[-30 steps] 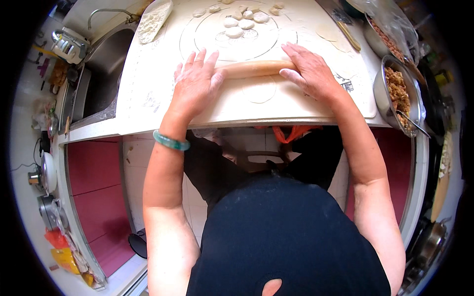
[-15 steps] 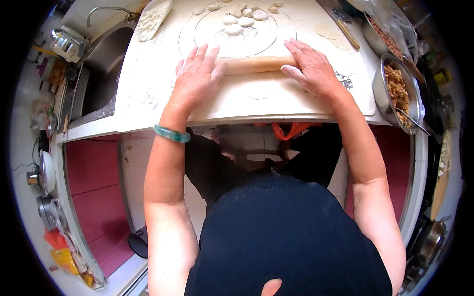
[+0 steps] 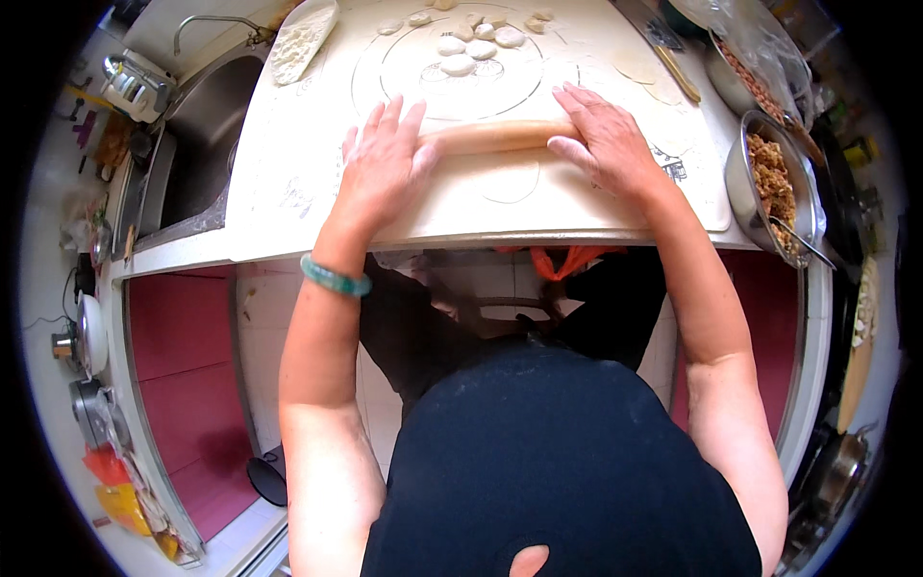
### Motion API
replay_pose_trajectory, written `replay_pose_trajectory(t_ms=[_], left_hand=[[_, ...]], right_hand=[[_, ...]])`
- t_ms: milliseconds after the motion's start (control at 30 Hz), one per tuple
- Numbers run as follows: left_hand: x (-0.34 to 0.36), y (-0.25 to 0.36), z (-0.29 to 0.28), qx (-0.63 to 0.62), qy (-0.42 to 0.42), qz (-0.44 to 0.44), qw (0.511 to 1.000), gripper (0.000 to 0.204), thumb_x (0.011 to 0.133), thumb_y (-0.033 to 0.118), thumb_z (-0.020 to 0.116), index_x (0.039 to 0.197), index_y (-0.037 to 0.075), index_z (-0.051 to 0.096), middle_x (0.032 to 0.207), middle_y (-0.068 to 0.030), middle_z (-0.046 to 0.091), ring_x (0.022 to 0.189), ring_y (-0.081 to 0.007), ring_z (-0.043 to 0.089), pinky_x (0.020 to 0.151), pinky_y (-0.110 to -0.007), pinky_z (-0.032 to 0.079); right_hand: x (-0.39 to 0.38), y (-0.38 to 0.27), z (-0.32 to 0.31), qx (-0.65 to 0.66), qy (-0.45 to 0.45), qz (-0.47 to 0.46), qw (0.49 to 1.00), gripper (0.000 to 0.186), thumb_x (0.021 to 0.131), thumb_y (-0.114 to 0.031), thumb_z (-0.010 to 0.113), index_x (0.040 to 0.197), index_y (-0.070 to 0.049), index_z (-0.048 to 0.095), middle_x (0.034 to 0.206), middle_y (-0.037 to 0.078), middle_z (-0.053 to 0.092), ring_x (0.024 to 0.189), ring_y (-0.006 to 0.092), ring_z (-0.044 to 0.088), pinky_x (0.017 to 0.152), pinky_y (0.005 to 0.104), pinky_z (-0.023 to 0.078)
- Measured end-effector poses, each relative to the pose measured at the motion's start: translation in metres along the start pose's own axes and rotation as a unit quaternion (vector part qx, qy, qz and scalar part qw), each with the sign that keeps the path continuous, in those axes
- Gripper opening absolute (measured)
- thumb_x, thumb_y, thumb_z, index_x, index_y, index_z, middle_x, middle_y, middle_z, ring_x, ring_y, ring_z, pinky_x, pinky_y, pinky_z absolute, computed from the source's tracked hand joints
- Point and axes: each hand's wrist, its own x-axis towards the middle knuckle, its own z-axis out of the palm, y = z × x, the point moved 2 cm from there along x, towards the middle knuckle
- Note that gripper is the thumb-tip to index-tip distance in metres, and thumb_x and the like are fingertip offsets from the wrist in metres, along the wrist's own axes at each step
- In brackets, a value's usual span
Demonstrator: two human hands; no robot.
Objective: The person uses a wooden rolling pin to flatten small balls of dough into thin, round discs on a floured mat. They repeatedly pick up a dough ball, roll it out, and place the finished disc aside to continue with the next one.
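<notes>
A wooden rolling pin (image 3: 495,137) lies crosswise on the pale mat (image 3: 288,154). My left hand (image 3: 383,171) holds its left end under the palm, fingers stretched forward. At the right end, my right hand (image 3: 606,142) bears on the pin, with the thumb on the near side and the fingers reaching over it. A thin round dough wrapper (image 3: 510,181) lies flat beneath the pin, its near part showing. Beyond the pin sit several small floured dough pieces (image 3: 458,65). Flat wrappers (image 3: 636,65) rest at the far right of the mat.
On the right, a metal bowl (image 3: 736,178) holds brown filling and a spoon; another bowl (image 3: 721,72) stands behind it. A wooden-handled tool (image 3: 679,75) lies nearby. White flour fills a scoop-shaped container (image 3: 304,40) at the far left, beside the sink (image 3: 213,106).
Both hands and the rolling pin have shifted slightly toward me across the wrapper. The whole view has also moved a little.
</notes>
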Motion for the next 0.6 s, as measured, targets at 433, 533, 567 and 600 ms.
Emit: replay_pose_trajectory(t_ms=[433,533,567,600], left_hand=[[-0.035,0.001,0.004,-0.050,-0.014,0.029,0.998,0.063,0.093,0.041,0.052,0.147,0.012,0.035,0.155,-0.0183,0.026,0.144,-0.0344,0.021,0.115,-0.053,0.016],[0.000,0.000,-0.001,-0.014,0.015,-0.006,1.000,0.060,0.095,0.041,0.050,0.146,0.014,0.037,0.154,-0.0164,0.030,0.144,-0.0334,0.022,0.115,-0.053,0.015],[-0.004,0.004,-0.006,-0.013,0.014,0.011,1.000,0.059,0.095,0.041,0.050,0.146,0.014,0.038,0.154,-0.0163,0.029,0.144,-0.0333,0.022,0.115,-0.053,0.015],[-0.016,0.010,-0.011,-0.013,0.014,0.027,0.999,0.059,0.094,0.041,0.051,0.146,0.015,0.038,0.154,-0.0162,0.029,0.144,-0.0333,0.022,0.115,-0.053,0.014]], right_hand=[[-0.029,-0.011,-0.008,-0.031,0.035,-0.081,0.996,0.074,0.092,-0.055,0.047,0.146,-0.007,0.034,0.150,0.018,0.035,0.140,0.0305,0.031,0.115,0.0457,0.020],[0.001,-0.007,-0.007,0.023,-0.009,-0.009,1.000,0.073,0.092,-0.052,0.048,0.147,-0.006,0.032,0.150,0.018,0.036,0.140,0.0300,0.032,0.115,0.0445,0.021],[-0.005,-0.005,-0.004,0.029,-0.008,-0.026,0.999,0.074,0.091,-0.052,0.049,0.147,-0.006,0.032,0.150,0.018,0.035,0.140,0.0303,0.031,0.115,0.0442,0.021],[-0.017,-0.002,-0.002,0.035,-0.008,-0.043,0.998,0.075,0.091,-0.052,0.049,0.147,-0.006,0.032,0.151,0.018,0.034,0.140,0.0306,0.031,0.115,0.0439,0.021]])
